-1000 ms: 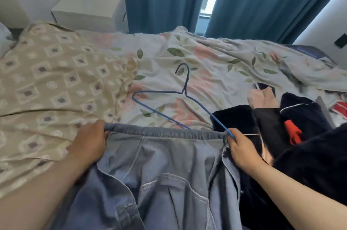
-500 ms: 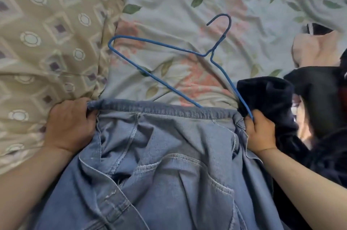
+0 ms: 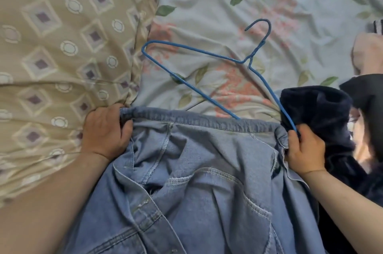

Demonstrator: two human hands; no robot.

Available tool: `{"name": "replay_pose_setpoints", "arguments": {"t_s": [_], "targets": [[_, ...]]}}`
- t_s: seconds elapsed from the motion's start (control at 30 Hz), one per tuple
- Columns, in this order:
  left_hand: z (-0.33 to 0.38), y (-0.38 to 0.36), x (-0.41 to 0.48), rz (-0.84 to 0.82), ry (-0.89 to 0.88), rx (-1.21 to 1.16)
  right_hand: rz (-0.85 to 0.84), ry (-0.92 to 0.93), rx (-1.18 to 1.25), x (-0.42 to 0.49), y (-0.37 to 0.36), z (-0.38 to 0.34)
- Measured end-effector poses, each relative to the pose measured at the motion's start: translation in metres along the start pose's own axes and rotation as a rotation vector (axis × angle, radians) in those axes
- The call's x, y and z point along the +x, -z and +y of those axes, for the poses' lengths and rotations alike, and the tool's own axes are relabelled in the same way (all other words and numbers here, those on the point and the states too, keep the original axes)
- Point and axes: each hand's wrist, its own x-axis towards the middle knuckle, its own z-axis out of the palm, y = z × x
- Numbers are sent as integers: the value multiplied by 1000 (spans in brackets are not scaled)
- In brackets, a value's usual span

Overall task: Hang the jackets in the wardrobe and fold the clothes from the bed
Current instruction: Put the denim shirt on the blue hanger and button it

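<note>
A light blue denim jacket (image 3: 203, 181) lies spread on the bed in front of me. My left hand (image 3: 105, 129) grips its upper edge at the left corner. My right hand (image 3: 303, 150) grips the right corner of that edge together with one end of a blue wire hanger (image 3: 199, 52). The hanger lies tilted on the flowered sheet beyond the jacket, hook pointing away from me; its lower bar runs under the jacket's edge.
A beige patterned blanket (image 3: 51, 46) covers the bed's left side. The flowered sheet (image 3: 228, 0) spreads behind the hanger. A dark navy garment (image 3: 319, 112) lies bunched right beside my right hand, with a black garment (image 3: 369, 104) and a pale pink piece (image 3: 366, 54) farther right.
My view has dropped and closed in on the bed; curtains and box are out of sight. Both hands keep their grip on the jacket's edge, and the hanger stays put.
</note>
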Motion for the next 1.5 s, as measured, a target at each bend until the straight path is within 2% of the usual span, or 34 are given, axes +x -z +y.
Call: {"name": "replay_pose_setpoints", "arguments": {"t_s": [0.23,0.47,0.63,0.77,1.0,1.1,1.2,1.3,1.37,1.43,1.5], "targets": [[1,-6,2,-101,-29,56,-12,37,49,-1,8,3],[4,-7,5,-49,-15,98,18,29,225,-5,9,8],[-8,-14,7,-6,-15,1,54,38,299,-6,6,13],[-6,-15,7,13,-29,98,72,37,296,-7,4,14],[-6,-13,2,94,-18,102,11,-145,303,-6,10,2],[6,-5,-7,121,34,-87,17,-218,414,-6,19,-6],[19,8,-29,132,145,-366,128,-251,466,-6,41,-13],[18,25,-54,94,249,-283,262,-207,681,-8,74,-24],[23,36,-65,-5,282,-179,329,-155,741,-9,103,-29],[28,37,-69,-117,309,-190,358,-138,800,-7,133,-33],[30,38,-72,-143,337,-278,331,-161,875,-9,154,-38]]}}
